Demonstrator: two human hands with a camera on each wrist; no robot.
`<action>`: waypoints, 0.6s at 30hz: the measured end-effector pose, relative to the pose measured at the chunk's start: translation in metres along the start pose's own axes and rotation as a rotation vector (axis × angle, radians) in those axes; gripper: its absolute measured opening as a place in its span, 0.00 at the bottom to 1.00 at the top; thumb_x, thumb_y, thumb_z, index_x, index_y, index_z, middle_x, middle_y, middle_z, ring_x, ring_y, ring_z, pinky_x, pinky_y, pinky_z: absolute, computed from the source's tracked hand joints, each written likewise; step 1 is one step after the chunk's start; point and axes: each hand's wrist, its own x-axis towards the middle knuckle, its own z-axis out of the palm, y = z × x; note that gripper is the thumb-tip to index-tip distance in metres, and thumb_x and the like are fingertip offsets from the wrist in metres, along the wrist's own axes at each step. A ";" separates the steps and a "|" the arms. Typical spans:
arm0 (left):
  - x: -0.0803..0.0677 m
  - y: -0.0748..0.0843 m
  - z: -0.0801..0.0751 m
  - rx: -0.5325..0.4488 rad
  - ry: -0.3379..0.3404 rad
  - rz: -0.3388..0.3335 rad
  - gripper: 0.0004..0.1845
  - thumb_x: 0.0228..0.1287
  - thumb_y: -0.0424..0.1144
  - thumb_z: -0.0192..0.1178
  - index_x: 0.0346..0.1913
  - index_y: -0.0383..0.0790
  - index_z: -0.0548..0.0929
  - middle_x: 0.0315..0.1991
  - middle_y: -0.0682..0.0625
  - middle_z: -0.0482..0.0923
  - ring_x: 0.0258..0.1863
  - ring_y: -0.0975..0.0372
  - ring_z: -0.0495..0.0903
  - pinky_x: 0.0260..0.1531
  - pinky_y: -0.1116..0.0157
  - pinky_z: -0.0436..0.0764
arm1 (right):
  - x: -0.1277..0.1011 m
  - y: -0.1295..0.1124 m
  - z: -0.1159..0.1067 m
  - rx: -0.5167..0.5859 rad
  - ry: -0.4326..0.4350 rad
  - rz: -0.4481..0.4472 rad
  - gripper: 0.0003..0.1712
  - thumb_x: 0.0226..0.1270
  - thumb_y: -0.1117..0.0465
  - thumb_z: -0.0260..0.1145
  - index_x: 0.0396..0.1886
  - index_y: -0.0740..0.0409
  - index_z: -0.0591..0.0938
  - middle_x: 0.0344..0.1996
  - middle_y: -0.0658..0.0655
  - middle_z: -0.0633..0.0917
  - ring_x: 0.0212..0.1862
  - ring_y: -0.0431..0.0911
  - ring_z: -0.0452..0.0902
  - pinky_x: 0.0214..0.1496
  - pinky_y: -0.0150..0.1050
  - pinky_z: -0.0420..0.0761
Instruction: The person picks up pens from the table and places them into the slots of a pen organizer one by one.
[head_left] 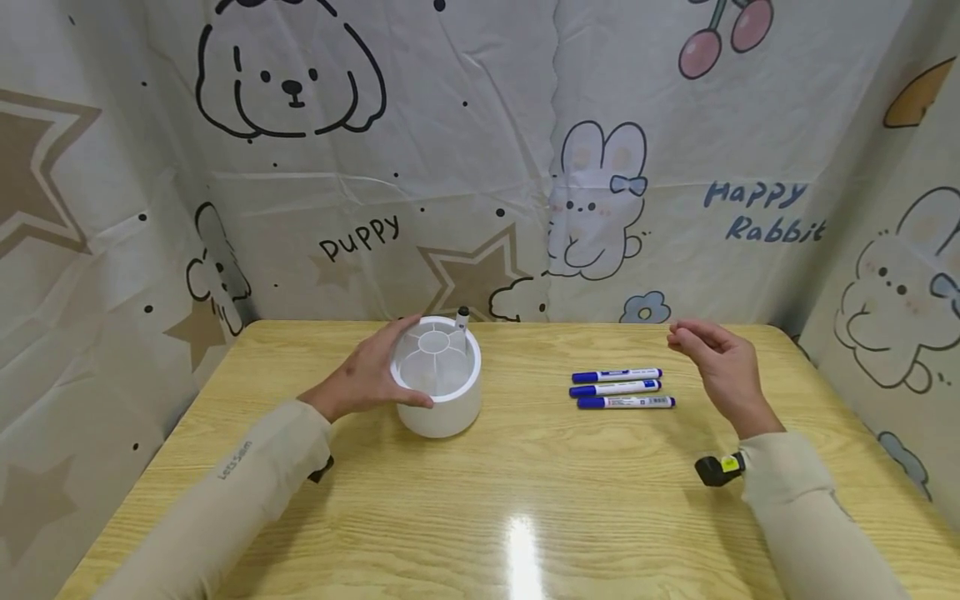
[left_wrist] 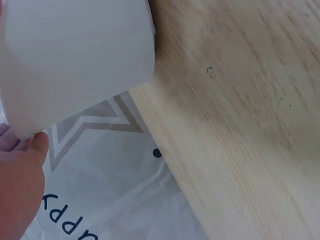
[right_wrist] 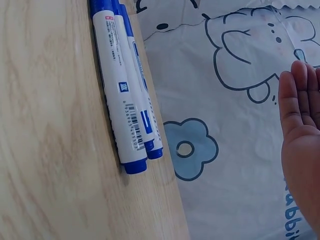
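A round white pen holder (head_left: 442, 414) with a divided inside stands on the table, left of centre. My left hand (head_left: 367, 371) grips it from the left, thumb at the near side and fingers around the far side. In the left wrist view its smooth white wall (left_wrist: 80, 60) fills the upper left corner. One dark-ended marker (head_left: 462, 317) stands upright in a back right compartment. To the right, three blue-capped white markers (head_left: 617, 388) lie side by side. Past their right ends my right hand (head_left: 723, 371) is held above the table, fingers loosely bent, nothing in them.
The wooden table (head_left: 450, 508) ends at a back edge just behind the holder and markers. A printed cloth (head_left: 465, 150) hangs behind it and along both sides. Each wrist wears a small black camera (head_left: 718, 471).
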 end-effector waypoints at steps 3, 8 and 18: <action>-0.001 0.000 0.001 0.005 0.005 -0.006 0.67 0.33 0.49 0.86 0.76 0.32 0.57 0.68 0.37 0.66 0.64 0.47 0.70 0.66 0.46 0.69 | -0.001 0.002 -0.002 0.002 0.005 0.016 0.18 0.69 0.57 0.68 0.53 0.61 0.83 0.41 0.42 0.86 0.42 0.33 0.84 0.48 0.19 0.78; -0.002 0.000 0.000 0.023 0.007 -0.014 0.68 0.32 0.51 0.86 0.76 0.32 0.57 0.69 0.37 0.65 0.65 0.46 0.70 0.66 0.46 0.69 | -0.003 0.004 -0.006 -0.015 0.006 0.036 0.17 0.69 0.56 0.68 0.53 0.58 0.83 0.41 0.42 0.86 0.42 0.32 0.84 0.48 0.18 0.78; -0.008 -0.001 -0.001 0.046 0.039 0.022 0.66 0.32 0.48 0.86 0.74 0.29 0.59 0.70 0.35 0.65 0.67 0.45 0.68 0.66 0.44 0.68 | 0.002 0.028 -0.018 -0.054 0.013 0.038 0.24 0.69 0.53 0.69 0.59 0.62 0.81 0.46 0.46 0.86 0.46 0.35 0.83 0.50 0.21 0.79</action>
